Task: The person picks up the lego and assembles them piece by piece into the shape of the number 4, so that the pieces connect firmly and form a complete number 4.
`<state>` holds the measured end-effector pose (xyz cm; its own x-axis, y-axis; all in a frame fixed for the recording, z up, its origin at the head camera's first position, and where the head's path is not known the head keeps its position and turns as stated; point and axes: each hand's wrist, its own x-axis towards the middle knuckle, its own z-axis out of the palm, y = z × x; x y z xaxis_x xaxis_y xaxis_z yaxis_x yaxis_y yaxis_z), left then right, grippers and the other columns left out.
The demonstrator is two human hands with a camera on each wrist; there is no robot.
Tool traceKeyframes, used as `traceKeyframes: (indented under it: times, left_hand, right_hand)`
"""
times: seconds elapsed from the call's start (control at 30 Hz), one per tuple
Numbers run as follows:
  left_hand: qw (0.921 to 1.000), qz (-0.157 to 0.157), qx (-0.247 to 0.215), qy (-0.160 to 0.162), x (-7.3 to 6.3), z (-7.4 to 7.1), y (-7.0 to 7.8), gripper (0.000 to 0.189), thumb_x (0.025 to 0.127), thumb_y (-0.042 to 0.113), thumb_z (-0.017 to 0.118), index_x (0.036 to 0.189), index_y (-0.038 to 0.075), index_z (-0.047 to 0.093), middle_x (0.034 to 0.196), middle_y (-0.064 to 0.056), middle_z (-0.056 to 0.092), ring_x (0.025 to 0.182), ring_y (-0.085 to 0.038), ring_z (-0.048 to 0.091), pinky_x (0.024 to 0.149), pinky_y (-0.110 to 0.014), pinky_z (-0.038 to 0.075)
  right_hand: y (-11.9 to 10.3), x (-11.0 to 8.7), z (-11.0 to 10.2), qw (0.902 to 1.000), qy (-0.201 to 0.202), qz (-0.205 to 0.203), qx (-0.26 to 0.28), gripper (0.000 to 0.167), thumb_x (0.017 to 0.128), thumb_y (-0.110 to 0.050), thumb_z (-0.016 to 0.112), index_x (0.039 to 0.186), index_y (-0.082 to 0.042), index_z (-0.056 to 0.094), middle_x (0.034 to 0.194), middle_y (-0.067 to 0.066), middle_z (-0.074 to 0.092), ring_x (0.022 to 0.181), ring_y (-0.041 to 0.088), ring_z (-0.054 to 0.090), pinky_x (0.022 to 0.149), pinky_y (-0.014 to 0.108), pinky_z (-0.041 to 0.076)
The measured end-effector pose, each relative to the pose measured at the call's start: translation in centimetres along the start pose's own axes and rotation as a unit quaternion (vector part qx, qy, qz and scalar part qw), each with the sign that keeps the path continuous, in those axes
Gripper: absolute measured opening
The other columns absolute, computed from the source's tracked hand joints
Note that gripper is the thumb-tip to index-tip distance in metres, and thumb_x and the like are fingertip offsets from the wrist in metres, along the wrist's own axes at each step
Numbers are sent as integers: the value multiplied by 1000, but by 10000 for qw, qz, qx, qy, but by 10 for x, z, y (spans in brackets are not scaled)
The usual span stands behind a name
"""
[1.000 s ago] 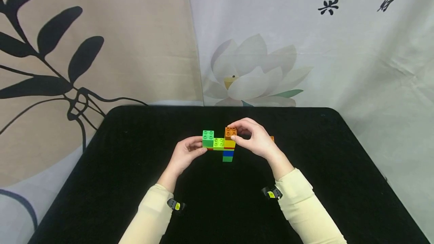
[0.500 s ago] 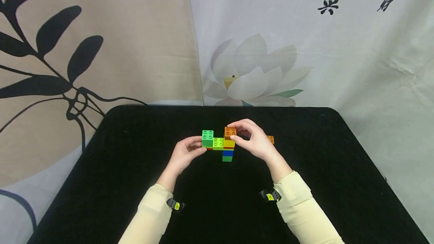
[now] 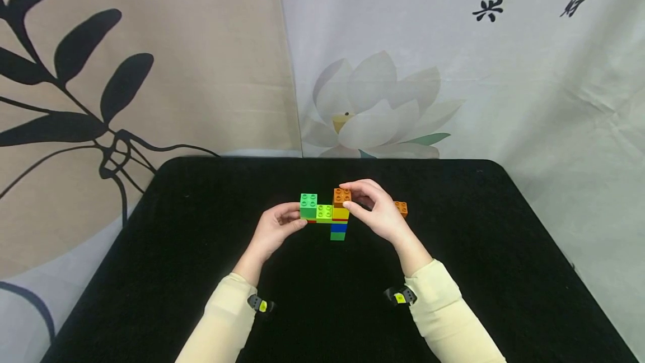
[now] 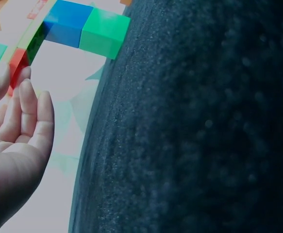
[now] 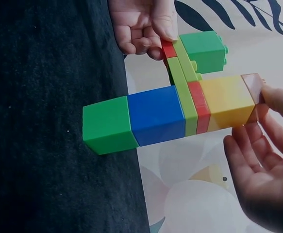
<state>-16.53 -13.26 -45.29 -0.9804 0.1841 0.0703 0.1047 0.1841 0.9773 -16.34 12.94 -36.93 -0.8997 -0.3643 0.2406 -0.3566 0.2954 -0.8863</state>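
A toy building-brick structure stands between the two hands, with a green brick (image 5: 109, 126) and a blue brick (image 5: 156, 116) as its lower column. Across them runs a lime-green layer (image 3: 325, 213), bearing a green brick (image 3: 308, 205) at its left end. At the right end a thin red layer (image 5: 199, 106) and a yellow brick (image 5: 227, 101) lead up to an orange brick (image 3: 342, 198) on top. The left hand (image 3: 274, 231) pinches the structure's left end, thumb at a red piece (image 4: 18, 68) below. Thumb and fingers of the right hand (image 3: 375, 212) pinch the orange brick.
Another orange brick (image 3: 401, 209) lies on the black-covered table (image 3: 322, 307) beyond the right hand, partly hidden by it. Behind the table's far edge hangs a printed cloth backdrop (image 3: 227, 71) with leaves, a lotus and black characters.
The right wrist and forearm have shifted slightly down and leftward, showing more of the loose orange brick. The left hand and the structure stay nearly still, both grips unchanged.
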Motion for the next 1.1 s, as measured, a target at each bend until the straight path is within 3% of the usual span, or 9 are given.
traceKeyframes:
  times: [0.13,0.33,0.57,0.9,1.1]
  left_hand:
    - [10000,4,11,-6,0,0,0,34,91,11,72,124,5,65,110,-10,71,102,-24,64,90,-39,51]
    - [10000,-16,-1,-2,0,0,1,33,91,11,72,123,5,65,109,-10,71,101,-24,65,89,-39,51]
    - [10000,-7,-4,2,0,0,0,33,91,10,72,123,5,65,109,-10,71,101,-24,65,89,-39,52]
    - [10000,33,22,-1,1,1,0,32,91,9,72,122,5,66,108,-9,72,100,-24,65,88,-37,51]
    - [10000,85,31,19,1,0,-1,32,91,9,72,122,4,67,107,-10,72,99,-24,65,87,-36,52]
  right_hand:
    - [23,3,1,9999,81,78,45,38,95,-7,67,131,-2,60,128,17,54,112,32,55,102,45,45]
    - [30,0,0,9992,102,371,124,38,96,-17,67,133,-9,59,128,12,56,114,27,56,102,41,46]
    - [38,-5,0,9979,-116,632,93,40,97,-18,65,134,-4,55,127,14,58,115,28,59,101,41,47]
    - [51,-13,-8,9974,-375,618,36,39,98,-18,64,134,-3,55,131,15,60,117,30,58,103,46,45]
    - [61,-18,-23,9981,-129,589,-160,42,97,-14,64,136,0,54,133,19,58,120,35,57,104,52,42]
